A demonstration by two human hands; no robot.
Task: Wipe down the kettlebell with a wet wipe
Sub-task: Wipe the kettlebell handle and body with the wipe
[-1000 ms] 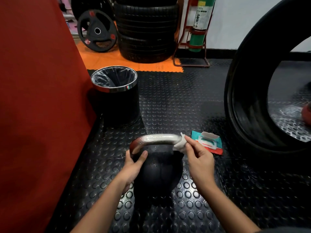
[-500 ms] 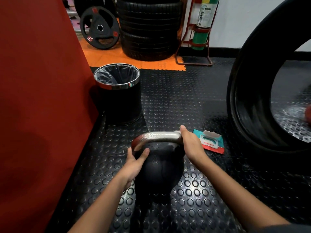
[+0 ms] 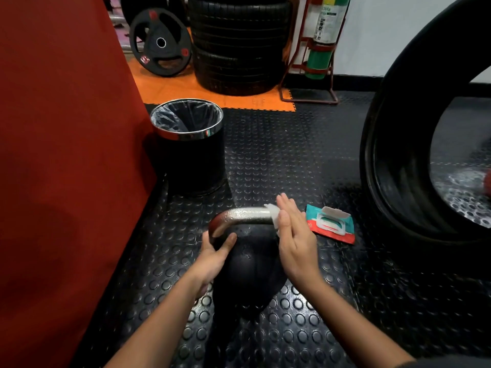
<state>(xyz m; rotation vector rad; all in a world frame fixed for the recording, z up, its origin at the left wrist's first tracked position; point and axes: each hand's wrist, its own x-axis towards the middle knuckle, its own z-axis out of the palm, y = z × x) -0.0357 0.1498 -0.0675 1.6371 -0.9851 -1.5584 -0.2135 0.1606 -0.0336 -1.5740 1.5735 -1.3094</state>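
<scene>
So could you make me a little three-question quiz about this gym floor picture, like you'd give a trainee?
1. True or false: the lid of the wipes packet is flipped open.
2. Which hand presses the white wipe against the kettlebell handle? A) left hand B) right hand
3. What stands on the floor beyond the kettlebell, next to the red wall?

Key:
1. True.
2. B; its fingers are straight, and the wipe sits at the handle's right end. The left hand steadies the kettlebell near the handle's left end.
3. A black bin with a shiny rim and a plastic liner.
</scene>
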